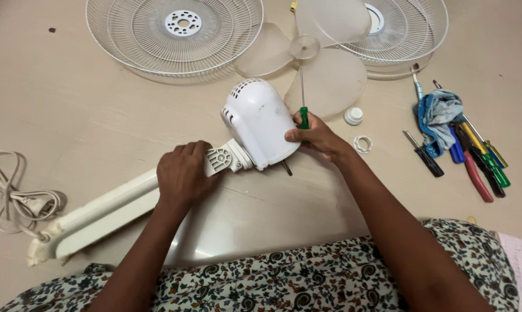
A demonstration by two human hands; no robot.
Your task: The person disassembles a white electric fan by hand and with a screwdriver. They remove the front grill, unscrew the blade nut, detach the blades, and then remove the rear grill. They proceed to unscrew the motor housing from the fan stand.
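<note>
**Fan motor housing steadied between two hands, screwdriver upright at its right side**

A dismantled pedestal fan lies across a beige floor. Its cream stand (99, 211) runs as one long axis from lower left up toward the centre, ending in a ribbed tilt joint (220, 160) and then the white motor housing (259, 122), whose vented dome faces away from the person. The motor shaft (286, 168) pokes out from under the housing at its lower right edge.

The left hand (183, 176) is closed over the top of the stand just below the tilt joint, fingers wrapped down around it and pinning it to the floor. The right hand (318, 140) rests against the right flank of the housing, clamped on a green-handled screwdriver (303, 101) whose thin shank points straight up and away from the person, roughly crosswise to the stand's line. So the housing sits between the two hands, touched from the right and held by its neck from the left; the right hand is the nearer to it.

Beyond the housing lie a translucent three-blade fan blade (324, 63), a white wire grille (174, 32) at left and a second grille (408, 29) at right. A white blade cap (353, 116) and a white ring nut (362, 144) sit just beside the right wrist. Further right, a cluster of screwdrivers and pliers (480, 162) lies with a blue rag (440, 115). The power cord (12, 193) coils at far left.
</note>
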